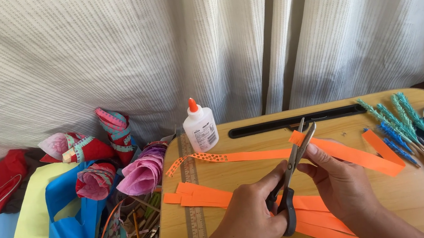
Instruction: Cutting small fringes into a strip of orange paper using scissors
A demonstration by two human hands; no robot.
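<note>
My left hand [248, 214] grips black-handled scissors [295, 157], blades pointing up and slightly apart at the edge of a long orange paper strip [251, 156]. My right hand [338, 178] pinches that strip just right of the blades. The strip's left end has a row of small cut-outs; its right part runs down toward the desk's right side. More orange strips [201, 198] lie under my hands on the wooden lap desk [231, 175].
A white glue bottle with an orange cap [200, 125] and a clear ruler [193, 194] sit at the desk's left. Teal and blue fringed paper stems on sticks [400, 124] lie at the right. Rolled papers [144, 171] and coloured sheets [64, 214] are piled left, with a curtain behind.
</note>
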